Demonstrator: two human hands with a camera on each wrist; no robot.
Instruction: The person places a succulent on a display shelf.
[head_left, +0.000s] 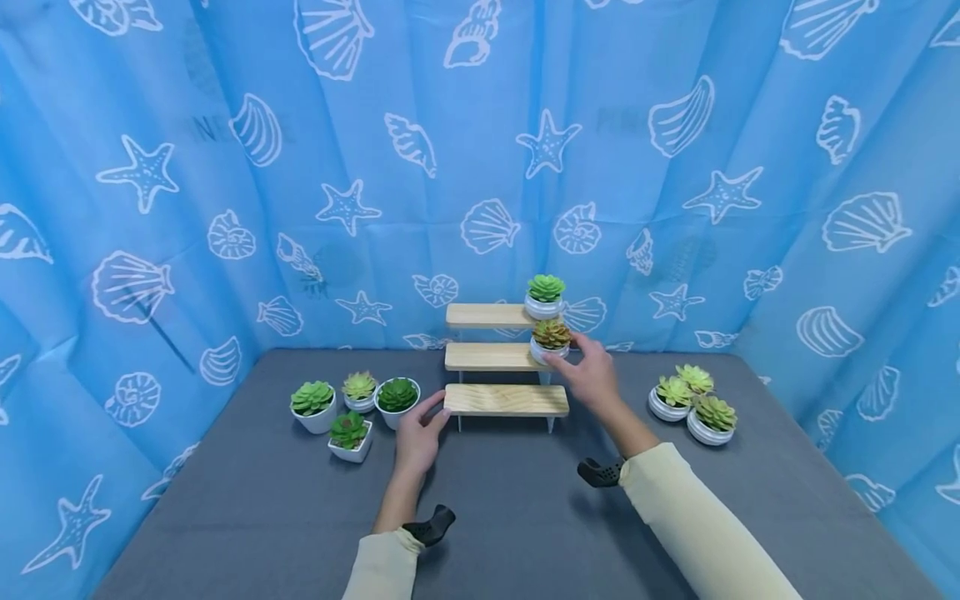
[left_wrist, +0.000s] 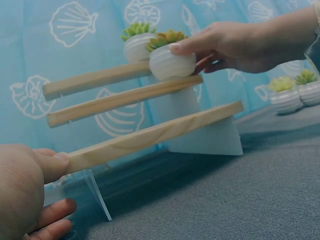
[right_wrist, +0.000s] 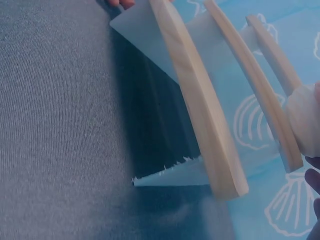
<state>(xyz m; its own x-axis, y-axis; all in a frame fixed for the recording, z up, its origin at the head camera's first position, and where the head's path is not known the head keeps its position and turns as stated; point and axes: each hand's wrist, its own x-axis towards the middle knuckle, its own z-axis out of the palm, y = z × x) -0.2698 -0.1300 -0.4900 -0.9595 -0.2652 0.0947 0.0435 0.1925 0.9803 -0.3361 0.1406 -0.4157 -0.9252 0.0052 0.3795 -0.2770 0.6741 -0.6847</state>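
Note:
A three-step display stand (head_left: 506, 401) with wooden boards and clear supports stands in the middle. My left hand (head_left: 417, 437) holds the left end of its lowest board, the thumb at the board's end in the left wrist view. With thumb and fingers, my right hand (head_left: 592, 373) grips a potted succulent (head_left: 551, 336) with reddish-green leaves and a white ribbed pot, at the right end of the middle board. In the right wrist view only the edge of that white pot (right_wrist: 304, 117) shows. Behind it, a green succulent (head_left: 545, 293) in a white pot sits on the top board's right end.
Left of the stand are several potted succulents, among them a dark green one (head_left: 397, 397) close to my left hand and one in a square pot (head_left: 350, 437). To the right stand three pale green succulents (head_left: 712, 419). A blue shell-print curtain (head_left: 480, 167) hangs behind the grey tabletop (head_left: 510, 517).

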